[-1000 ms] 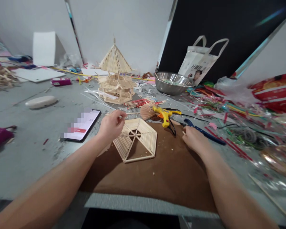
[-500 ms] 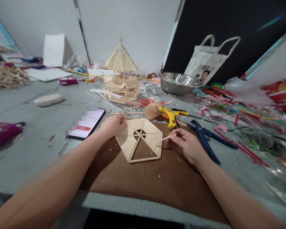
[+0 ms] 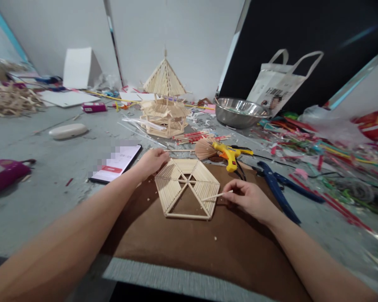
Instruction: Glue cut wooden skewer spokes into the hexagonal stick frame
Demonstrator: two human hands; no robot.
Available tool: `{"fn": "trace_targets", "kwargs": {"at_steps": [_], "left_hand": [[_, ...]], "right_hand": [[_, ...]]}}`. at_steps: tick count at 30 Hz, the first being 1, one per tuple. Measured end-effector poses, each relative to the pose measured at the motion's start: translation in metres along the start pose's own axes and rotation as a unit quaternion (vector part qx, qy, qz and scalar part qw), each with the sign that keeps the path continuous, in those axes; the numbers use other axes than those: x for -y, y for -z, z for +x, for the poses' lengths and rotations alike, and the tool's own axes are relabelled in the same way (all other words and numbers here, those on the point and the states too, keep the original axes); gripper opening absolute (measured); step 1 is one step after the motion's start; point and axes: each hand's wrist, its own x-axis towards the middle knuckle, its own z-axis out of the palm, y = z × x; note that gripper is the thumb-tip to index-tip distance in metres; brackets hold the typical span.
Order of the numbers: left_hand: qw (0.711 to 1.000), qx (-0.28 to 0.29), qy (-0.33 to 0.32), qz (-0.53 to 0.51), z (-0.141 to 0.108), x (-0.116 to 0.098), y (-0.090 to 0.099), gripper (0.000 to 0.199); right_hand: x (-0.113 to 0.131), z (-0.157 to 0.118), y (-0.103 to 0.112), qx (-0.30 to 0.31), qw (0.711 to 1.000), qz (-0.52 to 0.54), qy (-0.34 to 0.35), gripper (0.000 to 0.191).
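Observation:
A flat hexagonal panel (image 3: 169, 191) of thin wooden sticks lies on the brown board (image 3: 189, 247). One wedge at its near side is open between the spokes, and small gaps show round the centre. At the panel's far left corner is my left hand (image 3: 155, 162), fingers curled closed on its edge; the fingertips are partly hidden. My right hand (image 3: 244, 197) pinches a short wooden stick (image 3: 216, 196) between thumb and forefinger. That stick points left over the right side of the panel; whether it touches is unclear.
Behind the panel stand a stick pagoda model (image 3: 165, 105) and a steel bowl (image 3: 241, 113). A yellow glue gun (image 3: 231, 157) and blue cutters (image 3: 275, 186) lie right, near plastic scraps (image 3: 343, 167). On the left are a phone (image 3: 118, 161) and a purple glue gun (image 3: 8, 178).
The panel has turned slightly, so its near edge lies more level in view. My right hand still holds the stick, a little lower in view. The whole view has shifted slightly.

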Motion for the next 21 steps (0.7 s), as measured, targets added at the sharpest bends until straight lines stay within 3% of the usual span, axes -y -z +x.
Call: {"fn": "trace_targets", "kwargs": {"at_steps": [3,7,11,15,21], "left_hand": [[0.998,-0.033,-0.042,0.04,0.002,0.002,-0.001,0.032],[0.992,-0.027,-0.08,0.091,0.002,0.0,0.0,0.027],[0.977,-0.019,-0.109,0.184,-0.001,-0.003,0.0,0.023],[0.953,-0.037,-0.123,0.276,-0.003,-0.003,-0.001,0.024],[0.955,-0.01,-0.153,0.254,-0.002,-0.003,-0.001,0.024]], "right_hand": [[0.003,-0.002,0.003,-0.007,0.978,-0.194,0.08,0.022],[0.006,-0.003,0.005,0.033,0.945,-0.305,0.114,0.021],[0.005,-0.004,0.006,0.052,0.935,-0.336,0.103,0.022],[0.008,-0.006,0.004,0.022,0.942,-0.319,0.101,0.024],[0.013,-0.009,-0.004,-0.013,0.948,-0.295,0.116,0.024]]}}
